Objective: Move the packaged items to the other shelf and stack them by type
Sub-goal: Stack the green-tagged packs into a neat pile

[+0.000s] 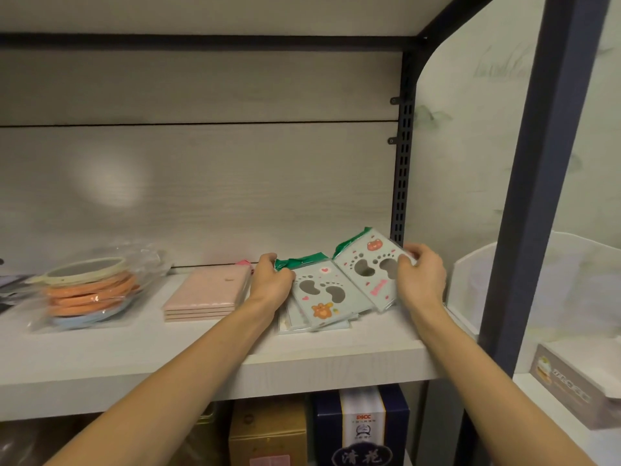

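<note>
A small stack of pale green footprint-pattern packages (319,299) lies on the white shelf (215,361), right of centre. My left hand (270,282) grips the stack's top package at its green-topped left corner. My right hand (420,277) holds another footprint package (364,272), tilted up and resting on the stack's right side. A stack of pink flat packages (208,294) lies just to the left. Further left sits a clear bag of round orange and blue items (87,294).
A black slotted upright (401,169) stands behind the right package. A dark blue post (537,183) bounds the shelf on the right, with white trays (470,280) and a small box (568,388) beyond. Boxes (361,428) fill the shelf below.
</note>
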The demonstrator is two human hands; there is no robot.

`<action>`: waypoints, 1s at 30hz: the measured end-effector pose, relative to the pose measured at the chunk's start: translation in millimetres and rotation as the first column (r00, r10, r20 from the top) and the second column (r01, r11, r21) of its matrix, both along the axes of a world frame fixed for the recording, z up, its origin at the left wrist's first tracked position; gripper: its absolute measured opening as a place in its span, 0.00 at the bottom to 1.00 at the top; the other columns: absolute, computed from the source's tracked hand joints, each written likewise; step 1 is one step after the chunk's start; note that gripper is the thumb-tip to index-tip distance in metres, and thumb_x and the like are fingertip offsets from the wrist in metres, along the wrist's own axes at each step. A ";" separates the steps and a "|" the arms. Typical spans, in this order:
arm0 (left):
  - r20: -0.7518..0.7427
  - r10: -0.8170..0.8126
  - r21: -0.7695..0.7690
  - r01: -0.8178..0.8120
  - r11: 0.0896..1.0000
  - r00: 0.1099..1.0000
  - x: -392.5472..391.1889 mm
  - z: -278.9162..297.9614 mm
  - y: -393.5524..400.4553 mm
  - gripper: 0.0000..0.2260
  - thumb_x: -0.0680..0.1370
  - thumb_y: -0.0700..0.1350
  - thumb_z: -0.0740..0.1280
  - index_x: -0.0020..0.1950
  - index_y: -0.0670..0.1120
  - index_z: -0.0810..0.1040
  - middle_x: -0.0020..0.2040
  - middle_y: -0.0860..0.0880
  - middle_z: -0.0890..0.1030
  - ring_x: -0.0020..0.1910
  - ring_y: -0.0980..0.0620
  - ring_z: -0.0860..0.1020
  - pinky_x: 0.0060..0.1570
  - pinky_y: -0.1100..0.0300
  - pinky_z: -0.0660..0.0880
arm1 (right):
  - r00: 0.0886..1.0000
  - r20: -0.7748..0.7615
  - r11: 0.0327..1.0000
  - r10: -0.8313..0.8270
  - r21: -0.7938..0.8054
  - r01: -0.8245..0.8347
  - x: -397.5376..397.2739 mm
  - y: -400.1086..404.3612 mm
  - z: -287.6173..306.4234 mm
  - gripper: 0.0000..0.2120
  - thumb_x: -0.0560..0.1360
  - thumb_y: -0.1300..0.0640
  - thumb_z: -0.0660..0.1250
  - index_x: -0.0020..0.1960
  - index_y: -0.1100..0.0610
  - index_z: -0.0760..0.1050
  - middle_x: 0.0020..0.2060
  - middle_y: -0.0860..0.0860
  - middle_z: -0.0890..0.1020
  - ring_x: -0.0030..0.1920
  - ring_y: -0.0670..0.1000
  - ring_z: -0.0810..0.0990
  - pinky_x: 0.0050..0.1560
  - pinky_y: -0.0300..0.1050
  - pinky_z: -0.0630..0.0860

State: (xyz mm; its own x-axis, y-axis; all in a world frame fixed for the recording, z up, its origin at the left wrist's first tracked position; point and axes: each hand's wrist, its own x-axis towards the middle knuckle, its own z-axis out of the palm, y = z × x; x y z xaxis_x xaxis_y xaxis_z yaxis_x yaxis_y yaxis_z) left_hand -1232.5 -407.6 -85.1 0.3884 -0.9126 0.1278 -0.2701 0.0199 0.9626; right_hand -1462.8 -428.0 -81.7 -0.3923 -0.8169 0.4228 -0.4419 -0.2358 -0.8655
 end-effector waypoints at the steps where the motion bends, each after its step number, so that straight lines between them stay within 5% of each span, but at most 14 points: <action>1: -0.001 -0.001 0.002 0.001 1.000 1.000 0.6 -0.3 -0.8 0.25 0.81 0.36 0.62 0.77 0.46 0.62 0.68 0.44 0.74 0.57 0.47 0.80 0.43 0.60 0.77 | 0.999 0.048 0.998 -0.004 -0.054 0.006 0.1 0.8 1.7 0.15 0.80 0.63 0.60 0.64 0.59 0.77 0.57 0.55 0.82 0.51 0.54 0.81 0.47 0.44 0.76; 5: 0.012 0.003 0.025 -0.003 1.000 1.000 0.2 0.6 0.7 0.25 0.81 0.36 0.62 0.77 0.46 0.62 0.67 0.44 0.75 0.57 0.46 0.81 0.46 0.58 0.80 | 0.973 0.227 0.985 0.046 -0.170 -0.007 -0.1 4.3 7.0 0.14 0.81 0.62 0.61 0.65 0.58 0.76 0.57 0.51 0.80 0.47 0.48 0.80 0.34 0.26 0.73; 10: 0.010 -0.011 0.008 0.011 1.000 1.000 -0.4 -0.1 0.3 0.24 0.81 0.38 0.62 0.77 0.45 0.63 0.63 0.47 0.76 0.53 0.49 0.81 0.45 0.58 0.80 | 0.930 0.321 0.979 0.180 0.032 -0.200 4.1 -6.1 -1.4 0.11 0.79 0.61 0.65 0.60 0.54 0.78 0.54 0.55 0.84 0.47 0.53 0.85 0.51 0.54 0.83; 13: 0.011 -0.030 -0.006 0.030 1.000 0.999 -3.5 0.6 2.9 0.26 0.81 0.44 0.65 0.78 0.45 0.62 0.68 0.45 0.74 0.58 0.48 0.79 0.61 0.53 0.77 | 0.979 0.151 0.982 0.135 0.113 -0.152 5.7 -5.7 -3.0 0.12 0.77 0.59 0.68 0.59 0.55 0.81 0.53 0.52 0.85 0.51 0.52 0.83 0.54 0.47 0.79; 17: -0.008 -0.050 -0.015 0.050 0.999 0.999 -7.1 2.5 4.4 0.29 0.81 0.48 0.68 0.79 0.44 0.61 0.74 0.44 0.70 0.56 0.48 0.80 0.60 0.51 0.78 | 0.993 -0.071 0.980 0.094 0.183 -0.080 8.9 4.6 -0.7 0.08 0.71 0.51 0.74 0.49 0.49 0.84 0.43 0.44 0.86 0.49 0.49 0.82 0.46 0.42 0.74; 22: -0.003 -0.038 -0.003 0.038 0.999 0.999 -6.9 1.7 3.0 0.30 0.79 0.44 0.69 0.78 0.44 0.62 0.71 0.45 0.72 0.63 0.45 0.77 0.65 0.50 0.75 | 0.945 -0.236 0.964 0.224 0.195 -0.180 17.7 11.8 -1.3 0.08 0.70 0.46 0.75 0.35 0.47 0.83 0.35 0.41 0.84 0.42 0.45 0.82 0.45 0.45 0.79; 27: -0.025 -0.042 0.019 0.043 0.999 0.999 -4.7 -0.4 0.4 0.27 0.79 0.37 0.66 0.77 0.44 0.62 0.66 0.44 0.75 0.61 0.45 0.78 0.63 0.51 0.77 | 0.905 -0.425 0.980 0.029 0.190 0.058 11.6 9.0 -3.8 0.17 0.75 0.41 0.66 0.55 0.51 0.81 0.50 0.50 0.85 0.56 0.56 0.80 0.50 0.47 0.75; 30: 0.024 -0.053 0.027 0.052 0.998 0.998 -5.0 -1.2 0.8 0.25 0.80 0.38 0.64 0.77 0.44 0.62 0.65 0.45 0.75 0.61 0.46 0.77 0.60 0.54 0.76 | 0.823 -0.559 0.944 0.104 0.315 0.094 10.4 4.7 -8.9 0.23 0.76 0.38 0.64 0.60 0.55 0.75 0.55 0.54 0.83 0.58 0.59 0.78 0.55 0.50 0.73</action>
State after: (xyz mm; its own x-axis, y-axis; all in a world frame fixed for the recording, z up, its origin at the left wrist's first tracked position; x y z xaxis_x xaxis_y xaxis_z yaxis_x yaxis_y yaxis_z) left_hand -1237.5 -406.8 -86.3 0.3367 -0.9348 0.1127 -0.2934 0.0095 0.9559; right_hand -1452.4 -423.2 -90.6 -0.1625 -0.9443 0.2863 -0.8709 0.0008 -0.4915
